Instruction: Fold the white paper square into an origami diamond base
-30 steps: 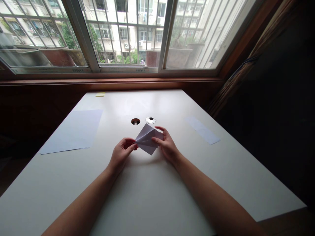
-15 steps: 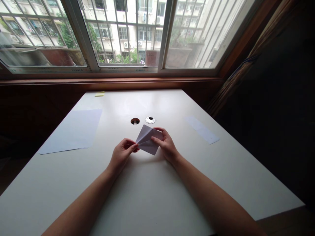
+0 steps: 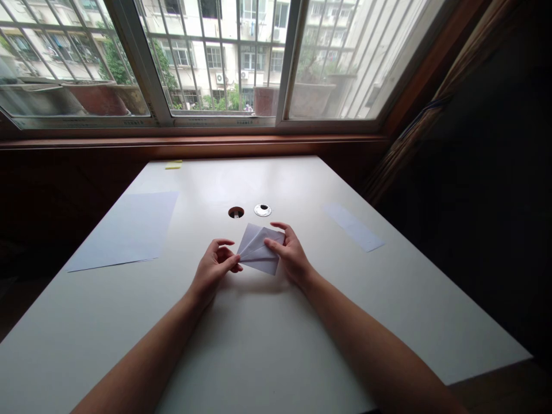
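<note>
A small piece of folded white paper (image 3: 259, 253) with diagonal creases is held between both hands, above the middle of the table. My left hand (image 3: 213, 267) pinches its left corner between thumb and fingers, and the index finger is lifted off the paper. On the other side my right hand (image 3: 291, 250) grips the right part. Its thumb presses on the upper face, the index finger sticks out past the far edge, and the other fingers are hidden behind the paper.
White sheets (image 3: 125, 230) lie on the left of the white table (image 3: 259, 345). A narrow paper strip (image 3: 353, 227) is at the right. Beyond the hands are a round cable hole (image 3: 236, 213) and its metal cover (image 3: 263, 210). Yellow sticky notes (image 3: 173, 165) lie near the window.
The folded paper has turned slightly, and its upper flap has closed in toward the middle. My left index finger has lifted away from the paper. Both hands keep their hold.
</note>
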{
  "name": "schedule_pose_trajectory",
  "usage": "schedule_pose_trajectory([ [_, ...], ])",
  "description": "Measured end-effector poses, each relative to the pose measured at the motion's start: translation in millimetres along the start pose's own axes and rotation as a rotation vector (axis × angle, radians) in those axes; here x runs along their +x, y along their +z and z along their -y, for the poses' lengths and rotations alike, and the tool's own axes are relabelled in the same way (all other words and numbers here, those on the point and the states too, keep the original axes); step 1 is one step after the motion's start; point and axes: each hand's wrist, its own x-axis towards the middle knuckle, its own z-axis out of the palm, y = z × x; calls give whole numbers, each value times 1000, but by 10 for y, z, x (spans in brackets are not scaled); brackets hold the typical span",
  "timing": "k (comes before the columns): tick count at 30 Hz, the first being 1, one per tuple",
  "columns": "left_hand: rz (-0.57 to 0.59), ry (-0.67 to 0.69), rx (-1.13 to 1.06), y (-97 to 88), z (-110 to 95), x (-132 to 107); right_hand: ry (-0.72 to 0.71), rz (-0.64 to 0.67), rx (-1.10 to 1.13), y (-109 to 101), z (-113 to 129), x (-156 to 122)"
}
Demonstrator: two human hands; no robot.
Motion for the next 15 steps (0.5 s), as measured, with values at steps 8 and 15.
schedule_pose_trajectory([
  [8,70,-26,-6,-4,-43,-34,35,21,19,-41,-49,23],
  [15,102,-66,-59,2,-55,-41,51,21,45,-50,-59,36],
])
